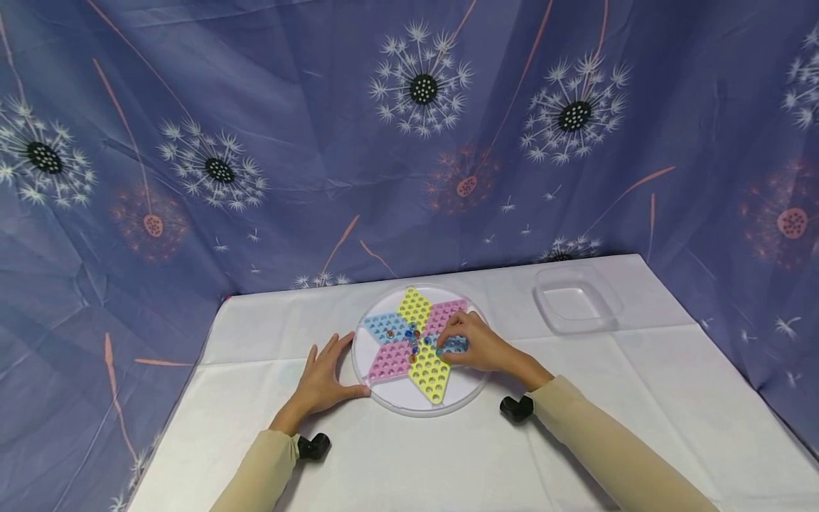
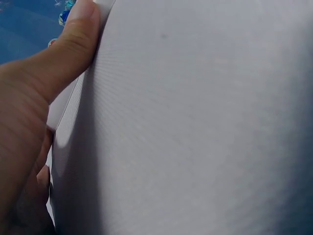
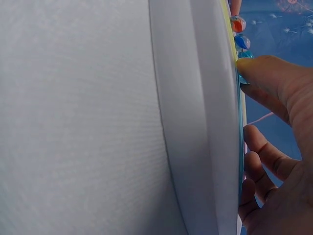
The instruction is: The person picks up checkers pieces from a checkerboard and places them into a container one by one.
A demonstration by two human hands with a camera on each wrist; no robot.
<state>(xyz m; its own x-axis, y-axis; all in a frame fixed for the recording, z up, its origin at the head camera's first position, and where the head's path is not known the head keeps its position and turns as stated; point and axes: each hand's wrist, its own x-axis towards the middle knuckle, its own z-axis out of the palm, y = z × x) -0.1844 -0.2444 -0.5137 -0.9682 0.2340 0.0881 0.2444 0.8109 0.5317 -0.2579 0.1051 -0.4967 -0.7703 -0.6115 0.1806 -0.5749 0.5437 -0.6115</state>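
A round white Chinese checkers board [image 1: 409, 411] with a yellow, pink and blue star lies on the table. Several glass marbles [image 1: 412, 358] sit around the star's centre, and an orange one [image 1: 389, 333] rests in the left blue point. My left hand [image 1: 320, 380] spans the board's left edge, fingers extended and thumb against the rim. Over the right blue point, my right hand [image 1: 476, 343] pinches a teal marble [image 3: 244, 80] between thumb and forefinger, low at the board's surface. Its other fingers are bent above the board. Blue and orange marbles [image 3: 238, 23] show beyond the thumb.
A clear plastic container [image 1: 576, 327] stands at the back right of the white-covered table [image 1: 256, 341]. Behind the table hangs a blue dandelion-print cloth [image 1: 307, 142]. Black wrist cameras [image 1: 314, 447] are at both cuffs.
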